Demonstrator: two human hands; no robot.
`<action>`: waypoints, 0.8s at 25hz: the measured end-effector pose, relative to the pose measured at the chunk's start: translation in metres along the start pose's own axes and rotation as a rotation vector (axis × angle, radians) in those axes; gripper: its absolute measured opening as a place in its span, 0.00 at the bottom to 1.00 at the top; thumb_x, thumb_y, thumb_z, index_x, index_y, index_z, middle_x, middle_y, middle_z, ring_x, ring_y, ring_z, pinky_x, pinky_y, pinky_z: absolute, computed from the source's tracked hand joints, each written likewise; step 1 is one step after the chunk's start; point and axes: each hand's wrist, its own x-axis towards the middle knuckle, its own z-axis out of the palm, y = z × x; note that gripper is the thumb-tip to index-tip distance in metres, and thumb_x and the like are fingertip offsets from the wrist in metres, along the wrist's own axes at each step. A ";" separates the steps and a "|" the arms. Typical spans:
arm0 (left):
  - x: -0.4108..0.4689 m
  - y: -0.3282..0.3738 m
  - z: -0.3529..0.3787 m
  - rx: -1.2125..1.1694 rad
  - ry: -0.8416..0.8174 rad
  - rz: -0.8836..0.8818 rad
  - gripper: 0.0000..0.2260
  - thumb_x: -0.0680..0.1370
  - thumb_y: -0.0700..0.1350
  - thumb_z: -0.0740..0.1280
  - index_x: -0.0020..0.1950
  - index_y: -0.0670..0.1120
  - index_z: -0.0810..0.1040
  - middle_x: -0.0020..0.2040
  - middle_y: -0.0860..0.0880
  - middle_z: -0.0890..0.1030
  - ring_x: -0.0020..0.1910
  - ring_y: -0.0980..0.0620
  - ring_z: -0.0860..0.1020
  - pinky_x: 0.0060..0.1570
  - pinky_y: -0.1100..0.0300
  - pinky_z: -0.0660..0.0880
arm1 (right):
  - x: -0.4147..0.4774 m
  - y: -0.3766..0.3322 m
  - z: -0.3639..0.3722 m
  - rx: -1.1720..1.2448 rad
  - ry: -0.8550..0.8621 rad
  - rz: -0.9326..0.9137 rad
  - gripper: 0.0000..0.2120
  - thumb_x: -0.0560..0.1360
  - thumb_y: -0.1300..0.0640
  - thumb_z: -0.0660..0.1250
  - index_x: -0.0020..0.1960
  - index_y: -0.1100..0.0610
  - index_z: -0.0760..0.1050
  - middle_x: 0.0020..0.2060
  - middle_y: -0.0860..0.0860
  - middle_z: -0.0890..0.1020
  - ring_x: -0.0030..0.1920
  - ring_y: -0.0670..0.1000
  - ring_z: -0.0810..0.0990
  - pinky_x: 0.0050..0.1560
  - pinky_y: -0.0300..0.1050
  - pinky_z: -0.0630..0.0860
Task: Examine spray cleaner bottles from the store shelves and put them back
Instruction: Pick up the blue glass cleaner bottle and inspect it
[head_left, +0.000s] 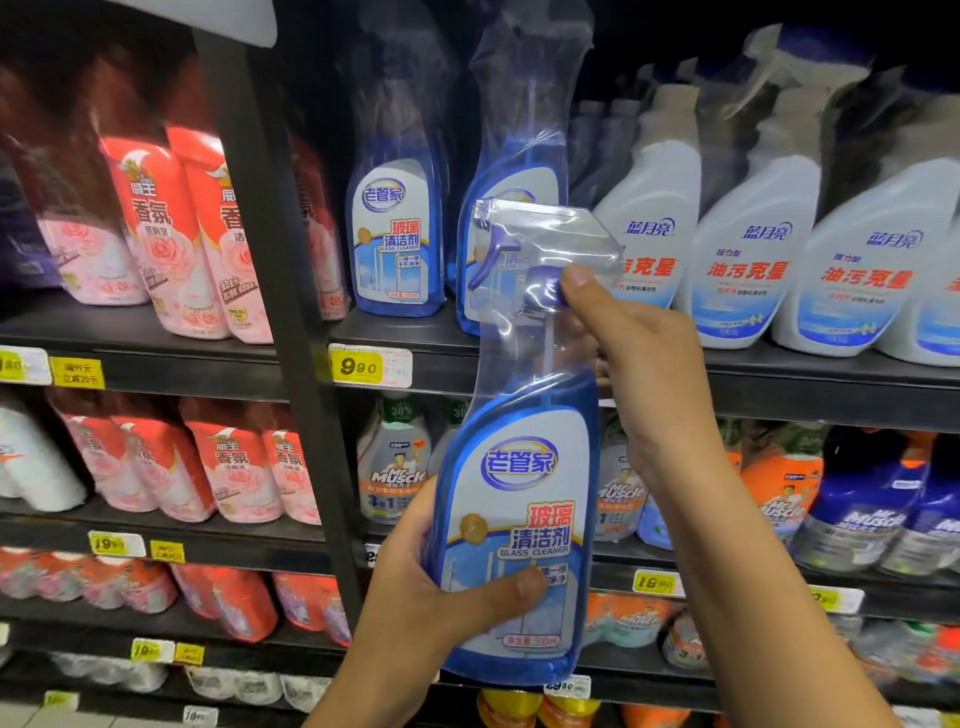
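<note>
Dark metal shelves (779, 396) carry yellow price tags (358, 367).

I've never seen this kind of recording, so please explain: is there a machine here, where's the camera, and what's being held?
No machine: a person wears a camera on the head, looking forward and down at their own hands. The left hand grips the body of a blue glass-cleaner bottle, thumb across its label. The right hand holds its neck by the sprayer, which is wrapped in clear plastic. Behind are shelves with matching blue bottles, white bottles to the right, red-and-pink packs to the left, and yellow price tags.
</note>
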 end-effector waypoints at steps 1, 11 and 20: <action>0.000 0.000 0.000 0.000 0.000 -0.004 0.30 0.53 0.50 0.84 0.53 0.59 0.80 0.52 0.46 0.85 0.50 0.44 0.84 0.43 0.53 0.81 | 0.001 0.000 0.000 0.000 -0.006 -0.003 0.36 0.68 0.40 0.68 0.46 0.77 0.73 0.40 0.71 0.80 0.36 0.57 0.76 0.38 0.52 0.72; -0.003 -0.003 -0.004 -0.011 -0.008 -0.007 0.29 0.58 0.44 0.82 0.56 0.58 0.79 0.53 0.46 0.84 0.51 0.44 0.83 0.44 0.54 0.81 | 0.002 0.005 -0.008 0.096 -0.119 0.012 0.20 0.78 0.58 0.65 0.27 0.55 0.80 0.21 0.46 0.78 0.21 0.40 0.74 0.23 0.29 0.67; -0.003 0.003 -0.002 0.005 0.009 0.062 0.27 0.59 0.44 0.81 0.55 0.58 0.80 0.52 0.47 0.85 0.50 0.45 0.84 0.43 0.55 0.81 | -0.004 0.005 -0.007 0.049 -0.151 0.006 0.14 0.76 0.56 0.65 0.33 0.56 0.79 0.30 0.50 0.83 0.32 0.45 0.79 0.33 0.35 0.73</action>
